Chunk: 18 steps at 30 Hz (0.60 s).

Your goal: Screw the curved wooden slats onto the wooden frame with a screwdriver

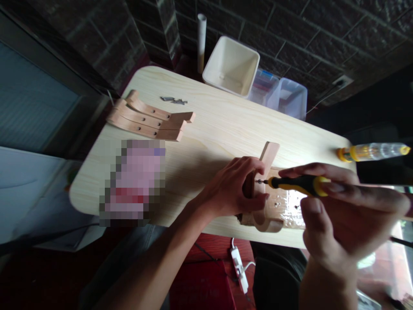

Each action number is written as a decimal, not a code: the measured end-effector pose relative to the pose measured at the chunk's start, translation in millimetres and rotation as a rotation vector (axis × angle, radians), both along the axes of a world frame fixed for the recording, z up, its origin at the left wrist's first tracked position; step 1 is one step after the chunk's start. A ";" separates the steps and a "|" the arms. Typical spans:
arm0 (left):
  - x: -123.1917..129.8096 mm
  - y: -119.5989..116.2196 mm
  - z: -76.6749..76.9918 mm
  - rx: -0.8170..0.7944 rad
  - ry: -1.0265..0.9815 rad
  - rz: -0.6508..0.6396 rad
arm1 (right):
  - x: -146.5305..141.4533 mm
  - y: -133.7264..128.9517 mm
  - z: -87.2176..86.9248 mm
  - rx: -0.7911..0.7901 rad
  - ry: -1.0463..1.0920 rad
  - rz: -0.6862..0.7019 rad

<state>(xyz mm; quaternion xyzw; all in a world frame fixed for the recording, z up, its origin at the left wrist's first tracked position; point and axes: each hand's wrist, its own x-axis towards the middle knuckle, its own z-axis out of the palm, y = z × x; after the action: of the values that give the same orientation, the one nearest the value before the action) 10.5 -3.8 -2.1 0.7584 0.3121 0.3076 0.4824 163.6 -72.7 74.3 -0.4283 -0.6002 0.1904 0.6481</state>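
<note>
Largest item: pale wood-grain table [209, 129]. Beyond its far edge stood a cream bin [222, 64], open at the top, inner walls and base in view. Right of the bin, two clear plastic boxes [295, 97]; contents could not be made out. On the table's near side lay a film-wrapped board [275, 196], partly hidden by the hands. Toward the table's left end, three curved wooden pieces [148, 122] lay side by side, two dark holes in each. A similar wooden piece [270, 156] lay across the left part of the board. Left hand [230, 185]: thumb and fingers curled around that piece, gripping it. Right hand [351, 211]: fingers closed on the handle of a black-and-yellow screwdriver [292, 184], shaft pointing left. Clear bottle [377, 151], yellow at both ends, lay by the table's right end; contents indistinct. Smallest: loose screws [179, 102] beyond the curved pieces, and a single screw [260, 181] at the screwdriver's tip, against the gripped piece; seating depth not discernible.
</note>
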 end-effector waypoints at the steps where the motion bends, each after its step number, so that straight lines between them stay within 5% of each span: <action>1: 0.2 -0.3 -0.2 -0.003 0.001 0.002 | 1.0 -0.5 -0.6 -0.005 -0.001 0.012; 18: 0.3 -1.5 -3.9 0.077 0.003 0.008 | 6.5 0.7 2.1 -0.055 -0.040 0.005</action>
<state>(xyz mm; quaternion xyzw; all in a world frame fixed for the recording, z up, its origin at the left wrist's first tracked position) 10.8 -5.3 -6.0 0.7756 0.3037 0.3202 0.4514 170.2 -72.0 76.4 -0.4481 -0.6088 0.2000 0.6234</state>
